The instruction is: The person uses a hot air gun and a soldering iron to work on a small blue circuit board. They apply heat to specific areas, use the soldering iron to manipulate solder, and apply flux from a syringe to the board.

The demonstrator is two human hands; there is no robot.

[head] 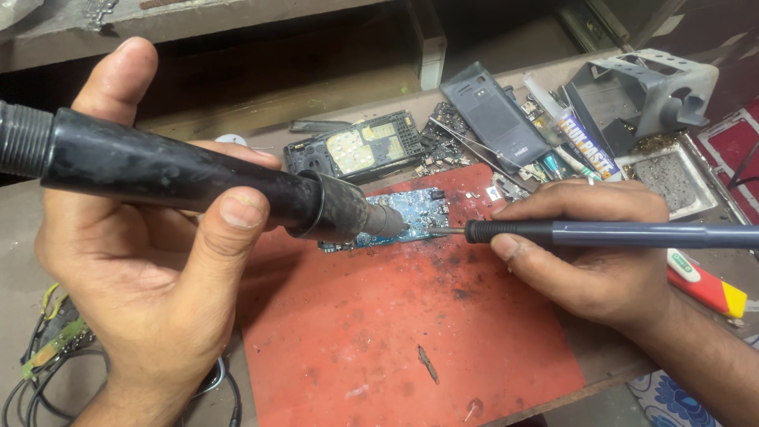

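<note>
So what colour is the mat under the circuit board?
Red, with dark scorch marks: the mat under the blue circuit board, head view.

hot-air wand: thick black plastic handle (174, 178), lying level, metal nozzle over board.
soldering iron: slim grey-black pen (601, 234), tip pointing 9 o'clock.
circuit board: small blue rectangle (415, 209), flat on mat's 12 o'clock edge.

There is a single view, from a camera worn on the person's head, looking steeply down and forward over a cluttered workbench. It sits close: the left hand (150, 261), nearest the lens, fills much of the left half, and the right hand (589, 249) enters from the lower right edge. The stained red rectangular work mat (395, 340) lies at the middle and bottom. The frame's top reaches a shadowed recess beneath what seems to be a shelf, too dark to judge. No second view overlaps it.
</note>
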